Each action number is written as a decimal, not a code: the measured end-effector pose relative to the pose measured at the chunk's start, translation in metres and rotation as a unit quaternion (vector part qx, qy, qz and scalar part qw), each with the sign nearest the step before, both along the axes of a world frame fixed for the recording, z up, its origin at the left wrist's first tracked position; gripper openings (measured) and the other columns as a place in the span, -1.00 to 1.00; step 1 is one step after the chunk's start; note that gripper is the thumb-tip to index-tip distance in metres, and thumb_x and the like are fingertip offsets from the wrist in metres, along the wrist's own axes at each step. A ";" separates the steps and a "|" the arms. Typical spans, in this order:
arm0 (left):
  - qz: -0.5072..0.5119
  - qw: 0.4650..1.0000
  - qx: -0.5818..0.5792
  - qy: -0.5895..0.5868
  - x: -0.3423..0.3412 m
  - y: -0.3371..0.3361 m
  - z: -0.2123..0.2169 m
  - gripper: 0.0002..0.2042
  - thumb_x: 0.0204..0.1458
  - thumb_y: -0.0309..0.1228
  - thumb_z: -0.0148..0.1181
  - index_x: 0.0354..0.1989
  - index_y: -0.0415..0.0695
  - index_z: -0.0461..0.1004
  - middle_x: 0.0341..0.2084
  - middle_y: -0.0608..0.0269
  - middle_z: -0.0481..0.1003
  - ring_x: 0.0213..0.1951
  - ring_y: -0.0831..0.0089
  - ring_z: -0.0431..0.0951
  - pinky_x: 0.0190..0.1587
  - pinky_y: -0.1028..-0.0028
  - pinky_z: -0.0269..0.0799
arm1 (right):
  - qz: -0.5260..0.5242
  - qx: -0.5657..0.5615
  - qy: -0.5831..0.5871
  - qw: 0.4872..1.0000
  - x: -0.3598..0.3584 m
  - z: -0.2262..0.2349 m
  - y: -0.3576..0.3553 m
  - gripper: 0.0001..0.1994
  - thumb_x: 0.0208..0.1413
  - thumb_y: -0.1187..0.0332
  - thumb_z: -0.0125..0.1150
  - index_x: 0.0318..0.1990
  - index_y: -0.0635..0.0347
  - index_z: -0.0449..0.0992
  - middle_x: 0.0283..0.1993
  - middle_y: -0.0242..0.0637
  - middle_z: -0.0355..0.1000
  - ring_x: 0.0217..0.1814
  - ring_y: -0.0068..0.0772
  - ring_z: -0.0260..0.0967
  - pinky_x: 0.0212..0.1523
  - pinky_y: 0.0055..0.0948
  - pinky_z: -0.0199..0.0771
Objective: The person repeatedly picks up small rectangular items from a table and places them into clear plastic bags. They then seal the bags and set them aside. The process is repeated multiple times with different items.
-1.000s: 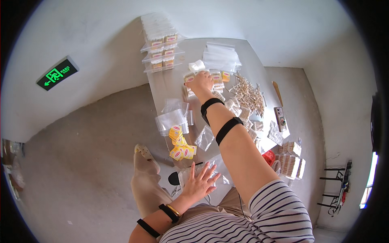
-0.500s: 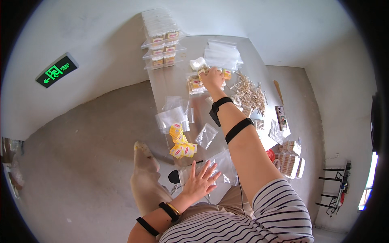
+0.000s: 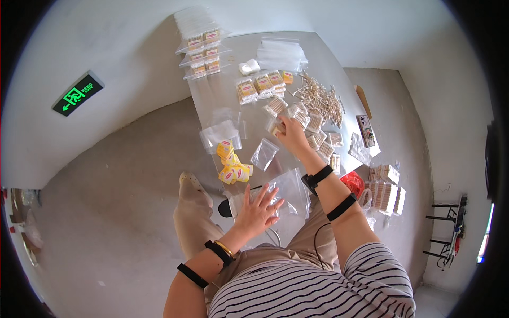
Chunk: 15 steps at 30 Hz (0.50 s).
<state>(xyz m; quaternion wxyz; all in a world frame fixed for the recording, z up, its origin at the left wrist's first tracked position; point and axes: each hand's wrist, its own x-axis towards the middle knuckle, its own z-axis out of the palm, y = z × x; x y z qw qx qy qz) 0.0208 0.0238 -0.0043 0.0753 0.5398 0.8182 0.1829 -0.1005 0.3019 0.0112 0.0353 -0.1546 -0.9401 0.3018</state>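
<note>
My left hand [image 3: 257, 213] lies flat with fingers spread on a large clear plastic bag [image 3: 294, 199] at the table's near edge. Over the middle of the table, my right hand [image 3: 293, 137] has its fingers closed on a small clear pack of cotton swabs [image 3: 274, 127], partly hidden by the fingers. Several similar packs [image 3: 314, 123] lie around that hand. Farther back, packs with yellow labels [image 3: 263, 82] stand in a row. Yellow-and-white cards [image 3: 234, 168] are piled left of centre, with a small clear zip bag [image 3: 264, 153] beside them.
Loose cotton swabs [image 3: 323, 99] are heaped at the right. Flat clear bags [image 3: 281, 55] and a stack of filled bags [image 3: 204, 50] stand at the back. A phone [image 3: 366, 131] lies by the right edge. More swab packs [image 3: 384, 193] are stacked off the table's right side.
My right hand has left the labelled packs at the back and drawn nearer, onto the unlabelled swab packs. My left hand stays flat on the bag. The view has shifted slightly.
</note>
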 end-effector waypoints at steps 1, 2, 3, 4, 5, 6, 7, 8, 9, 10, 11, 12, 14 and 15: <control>-0.001 1.000 0.005 0.001 -0.001 0.001 0.004 -0.38 0.24 0.10 0.13 0.46 0.24 0.32 0.52 0.24 0.15 0.57 0.13 0.00 0.45 -0.45 -0.17 | 0.000 0.022 0.008 1.000 0.016 -0.015 0.000 -0.40 -0.02 0.42 0.35 0.27 0.26 0.45 0.13 0.05 0.45 0.25 0.16 0.38 0.27 -0.06 0.43; -0.003 1.000 0.007 0.007 -0.001 0.002 0.005 -0.38 0.24 0.10 0.14 0.46 0.24 0.32 0.52 0.24 0.16 0.57 0.12 0.00 0.45 -0.44 -0.16 | 0.002 0.045 0.018 0.999 0.029 -0.031 0.001 -0.38 -0.03 0.43 0.36 0.28 0.25 0.43 0.14 0.04 0.44 0.25 0.17 0.37 0.30 -0.06 0.40; -0.003 1.000 0.008 0.014 -0.001 0.001 0.006 -0.38 0.24 0.09 0.14 0.46 0.24 0.32 0.52 0.24 0.16 0.57 0.12 0.01 0.44 -0.44 -0.15 | 0.005 0.066 0.027 0.997 0.036 -0.043 0.001 -0.37 -0.03 0.43 0.37 0.29 0.24 0.42 0.15 0.04 0.42 0.25 0.17 0.36 0.32 -0.06 0.38; -0.002 1.000 0.008 0.020 0.000 0.001 0.005 -0.38 0.23 0.09 0.15 0.45 0.24 0.32 0.51 0.24 0.17 0.56 0.12 0.02 0.44 -0.44 -0.15 | 0.004 0.067 0.026 0.997 0.039 -0.049 0.000 -0.35 -0.03 0.41 0.37 0.30 0.23 0.41 0.18 0.04 0.41 0.26 0.18 0.35 0.33 -0.06 0.36; -0.002 1.000 0.009 0.024 0.000 0.002 0.005 -0.38 0.23 0.09 0.15 0.45 0.24 0.32 0.51 0.24 0.17 0.56 0.12 0.02 0.44 -0.44 -0.14 | 0.002 0.069 0.025 0.997 0.041 -0.055 -0.001 -0.34 -0.03 0.40 0.37 0.31 0.22 0.39 0.20 0.04 0.39 0.28 0.18 0.33 0.35 -0.06 0.34; 0.000 1.000 0.008 0.029 -0.001 0.000 0.003 -0.38 0.23 0.09 0.15 0.45 0.24 0.32 0.51 0.24 0.18 0.56 0.11 0.03 0.44 -0.43 -0.14 | 0.002 0.068 0.025 0.997 0.042 -0.054 -0.008 -0.33 -0.03 0.38 0.37 0.33 0.21 0.38 0.22 0.04 0.37 0.30 0.18 0.31 0.37 -0.06 0.33; 0.002 0.999 0.007 0.033 -0.001 0.000 0.001 -0.38 0.22 0.09 0.16 0.46 0.24 0.32 0.51 0.24 0.18 0.56 0.11 0.03 0.43 -0.43 -0.14 | -0.006 0.072 0.030 0.997 0.044 -0.052 -0.013 -0.34 -0.02 0.36 0.37 0.32 0.21 0.38 0.21 0.03 0.38 0.29 0.17 0.32 0.36 -0.06 0.33; 0.004 0.999 0.006 0.037 0.000 -0.001 0.000 -0.38 0.22 0.09 0.16 0.45 0.25 0.32 0.51 0.24 0.18 0.56 0.10 0.03 0.43 -0.43 -0.14 | -0.014 0.077 0.036 0.996 0.047 -0.050 -0.018 -0.34 -0.02 0.34 0.36 0.31 0.21 0.39 0.20 0.02 0.39 0.29 0.16 0.33 0.35 -0.06 0.33; 0.004 0.999 0.006 0.041 0.000 -0.001 0.000 -0.37 0.22 0.10 0.17 0.45 0.26 0.32 0.51 0.24 0.18 0.56 0.10 0.04 0.43 -0.43 -0.14 | -0.023 0.081 0.042 0.996 0.049 -0.049 -0.021 -0.35 -0.01 0.32 0.36 0.30 0.21 0.39 0.19 0.00 0.40 0.28 0.15 0.33 0.35 -0.06 0.33; 0.005 0.999 0.005 0.045 0.000 -0.002 -0.001 -0.37 0.21 0.10 0.17 0.45 0.26 0.32 0.51 0.24 0.18 0.55 0.10 0.04 0.43 -0.43 -0.14 | -0.032 0.077 0.031 0.996 0.050 -0.048 -0.024 -0.36 0.00 0.31 0.35 0.30 0.21 0.39 0.19 -0.01 0.41 0.29 0.14 0.34 0.35 -0.05 0.32; 0.006 0.999 0.001 0.050 0.000 -0.002 -0.001 -0.37 0.21 0.10 0.17 0.45 0.27 0.32 0.51 0.24 0.17 0.55 0.09 0.04 0.43 -0.43 -0.14 | -0.041 0.073 0.021 0.996 0.048 -0.046 -0.025 -0.36 0.00 0.29 0.35 0.30 0.20 0.40 0.18 -0.03 0.42 0.29 0.13 0.34 0.35 -0.04 0.31; 0.002 0.999 -0.001 0.053 0.001 -0.001 0.000 -0.38 0.21 0.11 0.17 0.45 0.29 0.32 0.51 0.24 0.17 0.55 0.09 0.05 0.43 -0.43 -0.14 | -0.054 0.070 0.009 0.996 0.050 -0.048 -0.023 -0.36 0.00 0.27 0.35 0.29 0.19 0.40 0.18 -0.05 0.42 0.29 0.11 0.34 0.35 -0.03 0.31; -0.005 0.998 -0.008 0.060 0.002 0.002 0.002 -0.38 0.21 0.11 0.18 0.45 0.31 0.32 0.51 0.25 0.16 0.55 0.09 0.05 0.42 -0.42 -0.13 | -0.057 0.079 0.051 0.994 0.053 -0.052 -0.018 -0.42 0.01 0.27 0.35 0.23 0.23 0.44 0.09 -0.06 0.48 0.21 0.09 0.41 0.26 -0.04 0.38; -0.009 0.998 -0.012 0.065 0.002 0.004 0.002 -0.38 0.21 0.10 0.18 0.45 0.32 0.32 0.52 0.25 0.16 0.55 0.09 0.05 0.42 -0.41 -0.13 | -0.060 0.084 0.072 0.992 0.055 -0.053 -0.012 -0.45 0.01 0.27 0.34 0.19 0.24 0.47 0.04 -0.07 0.51 0.17 0.08 0.44 0.22 -0.04 0.41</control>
